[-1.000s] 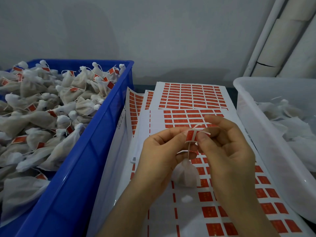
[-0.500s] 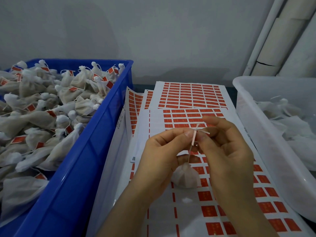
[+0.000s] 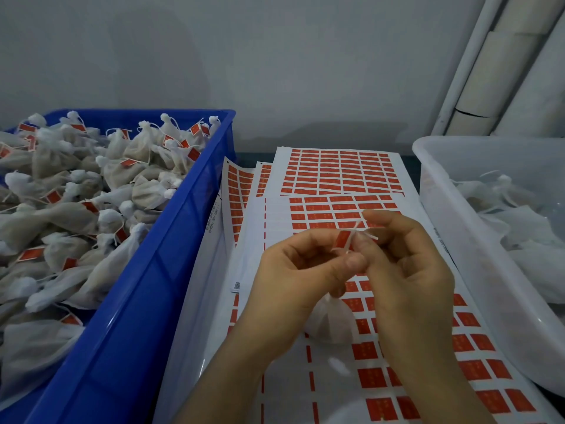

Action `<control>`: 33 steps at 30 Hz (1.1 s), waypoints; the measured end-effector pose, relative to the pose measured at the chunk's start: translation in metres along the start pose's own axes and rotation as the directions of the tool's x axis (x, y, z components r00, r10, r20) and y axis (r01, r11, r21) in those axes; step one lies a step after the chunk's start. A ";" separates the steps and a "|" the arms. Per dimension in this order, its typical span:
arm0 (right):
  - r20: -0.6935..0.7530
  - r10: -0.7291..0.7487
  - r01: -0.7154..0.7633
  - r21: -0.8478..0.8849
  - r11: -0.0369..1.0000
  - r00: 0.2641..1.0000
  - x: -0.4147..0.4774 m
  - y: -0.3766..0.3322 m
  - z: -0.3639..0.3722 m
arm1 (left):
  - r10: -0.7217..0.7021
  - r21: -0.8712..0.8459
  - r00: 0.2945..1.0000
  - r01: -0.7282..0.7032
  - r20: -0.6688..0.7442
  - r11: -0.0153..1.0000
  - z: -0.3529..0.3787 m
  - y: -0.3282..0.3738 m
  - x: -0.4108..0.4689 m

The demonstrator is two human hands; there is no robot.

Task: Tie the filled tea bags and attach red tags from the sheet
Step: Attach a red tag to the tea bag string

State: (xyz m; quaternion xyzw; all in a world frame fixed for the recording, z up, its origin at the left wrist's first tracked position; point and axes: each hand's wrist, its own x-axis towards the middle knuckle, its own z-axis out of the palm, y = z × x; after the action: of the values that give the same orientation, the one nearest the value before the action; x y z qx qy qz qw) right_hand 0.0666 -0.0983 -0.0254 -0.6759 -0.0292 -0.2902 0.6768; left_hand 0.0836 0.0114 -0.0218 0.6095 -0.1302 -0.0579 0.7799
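A blue crate (image 3: 171, 270) stands along the left edge of the work surface, its near corner running out of view. A clear tub (image 3: 452, 215) stands along the right edge. A grey wall (image 3: 244, 62) rises behind both. In the back right corner, white pipes (image 3: 489, 65) lean against that wall.

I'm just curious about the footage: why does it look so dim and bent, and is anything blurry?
Head view: dim, bluish, even light with no glare; the wide lens bows the pipes and the blue crate; the left hand and right hand and the tag look soft, its print unreadable.
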 end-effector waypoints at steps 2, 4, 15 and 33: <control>0.019 0.003 -0.003 -0.004 1.000 1.000 0.000 0.001 0.000 | 0.000 -0.009 0.999 0.000 -0.045 1.000 -0.001 -0.002 0.001; 0.047 0.015 -0.014 -0.035 0.999 0.999 0.001 0.005 0.000 | -0.017 -0.016 0.994 0.016 -0.104 1.000 -0.002 -0.003 0.002; 0.135 -0.118 0.159 -0.354 0.921 0.984 0.007 0.009 -0.007 | 0.035 0.136 0.995 -0.022 -0.094 0.990 0.000 -0.008 0.004; -0.058 0.018 -0.037 -0.345 0.938 0.998 0.002 0.011 -0.002 | 0.359 0.467 0.897 -0.209 -0.258 0.859 0.011 -0.024 0.003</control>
State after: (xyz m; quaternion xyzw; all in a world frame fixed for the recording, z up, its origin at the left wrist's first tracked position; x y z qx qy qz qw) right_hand 0.0724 -0.1015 -0.0347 -0.7767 0.0502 -0.2993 0.5520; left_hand 0.0853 -0.0055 -0.0420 0.7395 -0.0943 0.1942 0.6376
